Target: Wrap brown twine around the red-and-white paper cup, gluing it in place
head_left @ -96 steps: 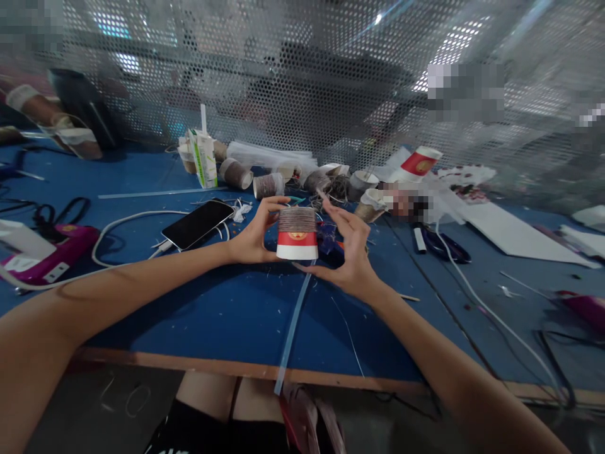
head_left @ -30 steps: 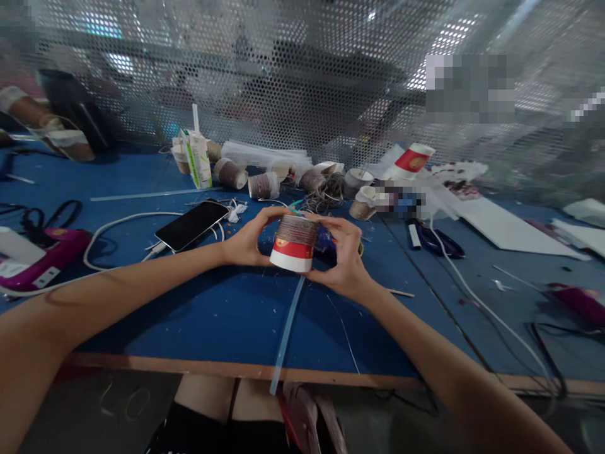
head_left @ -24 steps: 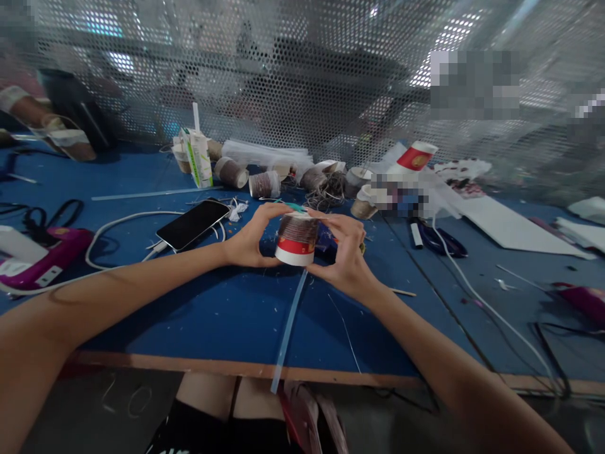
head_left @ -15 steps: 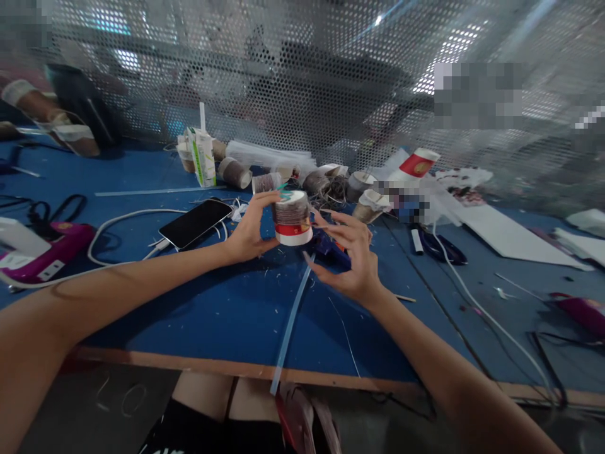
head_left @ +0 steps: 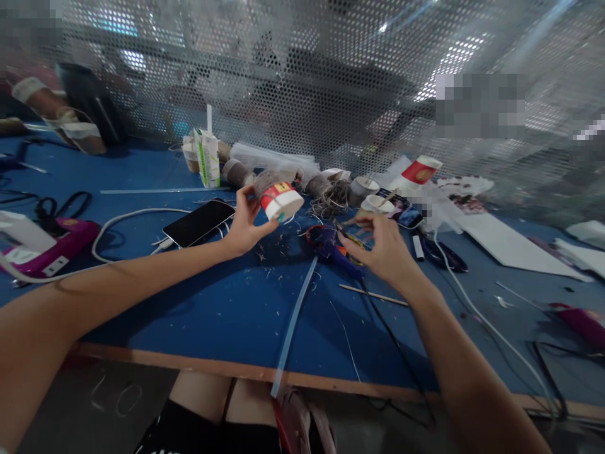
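Observation:
My left hand (head_left: 248, 224) is closed around a paper cup (head_left: 282, 200) with a red band and grey-brown twine wound round part of it. The cup is held tilted above the table, its white end turned toward me and to the right. My right hand (head_left: 385, 252) is low over the table, thumb and fingers apart. Just by its fingertips lies a small tool with yellow handles (head_left: 355, 239), partly hidden by the hand; contact is unclear. A blue glue gun (head_left: 333, 248) with an orange trigger lies beside the thumb.
A phone (head_left: 201, 222) on a white cable lies left, near a drink carton (head_left: 207, 157). Twine-wrapped cups and tangled twine (head_left: 331, 198) line the back by a perforated metal screen (head_left: 302, 94). A clear strip (head_left: 295, 321) crosses the front edge; a thin stick (head_left: 373, 295) lies right.
My right hand has moved away from the cup, right and down toward the glue gun and yellow-handled tool. My left hand has tilted the cup and shifted it slightly left.

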The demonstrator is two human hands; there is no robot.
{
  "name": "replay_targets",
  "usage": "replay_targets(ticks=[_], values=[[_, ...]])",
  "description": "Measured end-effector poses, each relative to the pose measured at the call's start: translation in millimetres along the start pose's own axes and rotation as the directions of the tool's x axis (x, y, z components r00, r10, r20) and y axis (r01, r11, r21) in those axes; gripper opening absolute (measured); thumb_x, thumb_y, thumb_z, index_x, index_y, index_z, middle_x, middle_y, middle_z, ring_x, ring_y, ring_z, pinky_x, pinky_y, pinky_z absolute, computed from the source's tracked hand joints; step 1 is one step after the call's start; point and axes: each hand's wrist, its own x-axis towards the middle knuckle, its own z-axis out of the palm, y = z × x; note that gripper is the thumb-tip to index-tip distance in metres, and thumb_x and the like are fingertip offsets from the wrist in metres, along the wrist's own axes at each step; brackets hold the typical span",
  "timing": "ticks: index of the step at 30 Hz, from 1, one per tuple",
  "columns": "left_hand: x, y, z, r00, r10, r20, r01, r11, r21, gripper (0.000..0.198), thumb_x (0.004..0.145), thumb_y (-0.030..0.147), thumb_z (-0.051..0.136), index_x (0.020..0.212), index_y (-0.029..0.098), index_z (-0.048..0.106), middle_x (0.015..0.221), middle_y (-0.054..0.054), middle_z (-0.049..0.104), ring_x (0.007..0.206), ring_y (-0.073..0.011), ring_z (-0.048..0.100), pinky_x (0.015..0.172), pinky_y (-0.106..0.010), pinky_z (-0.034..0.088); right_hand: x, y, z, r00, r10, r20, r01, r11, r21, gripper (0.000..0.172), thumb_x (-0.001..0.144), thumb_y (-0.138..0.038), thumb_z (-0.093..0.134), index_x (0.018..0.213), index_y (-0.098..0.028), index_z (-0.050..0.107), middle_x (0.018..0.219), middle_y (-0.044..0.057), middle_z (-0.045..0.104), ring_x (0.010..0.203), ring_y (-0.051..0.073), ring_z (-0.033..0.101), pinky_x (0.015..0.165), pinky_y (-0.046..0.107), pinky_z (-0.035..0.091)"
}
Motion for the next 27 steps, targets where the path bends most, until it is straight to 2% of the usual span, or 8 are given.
replay_targets(ticks=[2,4,9,13,17,20,23,27], values=[[0.4,-5.1,-0.5,0.996,-0.056,-0.064,0.055,0.998,-0.023,0.07,0.081,0.061,0.069,0.128,0.033,0.026,0.129,-0.008,0.043,0.126,-0.0264,0.056,0.108,-0.05,0.049,4.2,8.8,-1.6,0.956,0.088,0.281,-0.071,0.995,-0.07,0.034,0.074,-0.048,0.063,0.092,-0.019,0.055,0.096,0.012,0.063,0.091,0.029,0.06,0.082,0.045,0.05],[0.2,-3.0,-0.2,0.997,-0.046,-0.06,0.045,0.999,-0.018,0.075,0.078,0.061,0.072,0.128,0.033,0.024,0.128,-0.008,0.043,0.125,-0.026,0.056,0.108,-0.05,0.05,4.4,9.1,-1.6,0.879,0.115,0.463,-0.064,0.99,-0.125,0.032,0.073,-0.045,0.063,0.091,-0.019,0.054,0.097,0.012,0.061,0.09,0.029,0.06,0.081,0.043,0.05],[-0.9,17.1,3.5,0.985,0.131,0.113,-0.13,0.991,-0.017,0.079,0.077,0.055,0.075,0.134,0.031,0.026,0.132,-0.01,0.039,0.129,-0.0254,0.052,0.111,-0.045,0.048,-2.4,-15.7,1.0,0.842,0.121,0.525,0.047,0.955,-0.294,0.032,0.069,-0.03,0.062,0.095,-0.017,0.05,0.105,0.015,0.057,0.097,0.031,0.059,0.079,0.039,0.048],[0.5,19.3,4.3,0.982,0.167,0.088,-0.17,0.985,0.02,0.078,0.078,0.054,0.074,0.135,0.03,0.027,0.132,-0.01,0.037,0.13,-0.0254,0.05,0.113,-0.045,0.046,-3.7,-27.8,5.3,0.881,0.109,0.461,0.128,0.882,-0.454,0.023,0.072,-0.024,0.056,0.092,-0.016,0.05,0.096,0.016,0.059,0.086,0.03,0.06,0.071,0.037,0.044],[2.7,17.6,3.5,0.976,0.206,0.076,-0.212,0.974,0.075,0.078,0.078,0.047,0.077,0.136,0.029,0.028,0.134,-0.011,0.036,0.133,-0.0267,0.046,0.114,-0.047,0.045,-1.3,-18.6,6.5,0.941,-0.014,0.338,0.168,0.886,-0.432,0.019,0.075,-0.026,0.052,0.091,-0.017,0.05,0.091,0.014,0.059,0.08,0.028,0.059,0.07,0.038,0.044],[3.4,19.7,3.2,0.968,0.229,0.099,-0.239,0.965,0.109,0.078,0.078,0.038,0.079,0.137,0.027,0.029,0.135,-0.011,0.037,0.134,-0.0274,0.045,0.116,-0.047,0.043,-0.3,-6.0,5.1,0.982,-0.119,0.147,0.161,0.934,-0.32,0.025,0.073,-0.03,0.056,0.093,-0.018,0.048,0.093,0.014,0.06,0.079,0.028,0.059,0.069,0.039,0.047],[2.9,21.9,2.4,0.971,0.204,0.122,-0.219,0.967,0.132,0.079,0.076,0.029,0.079,0.137,0.025,0.029,0.135,-0.012,0.037,0.134,-0.0277,0.045,0.116,-0.047,0.043,-1.5,-0.1,4.6,0.972,-0.197,-0.13,0.174,0.97,-0.168,0.027,0.072,-0.035,0.063,0.089,-0.021,0.048,0.09,0.012,0.061,0.08,0.027,0.06,0.069,0.039,0.05],[1.8,22.4,0.7,0.974,0.168,0.153,-0.196,0.961,0.194,0.084,0.071,0.017,0.078,0.138,0.025,0.029,0.134,-0.013,0.04,0.133,-0.0289,0.045,0.115,-0.049,0.044,-8.6,-10.8,8.2,0.942,-0.116,-0.315,0.167,0.976,0.14,0.024,0.078,-0.043,0.067,0.082,-0.024,0.053,0.08,0.007,0.064,0.073,0.024,0.064,0.067,0.039,0.053]])
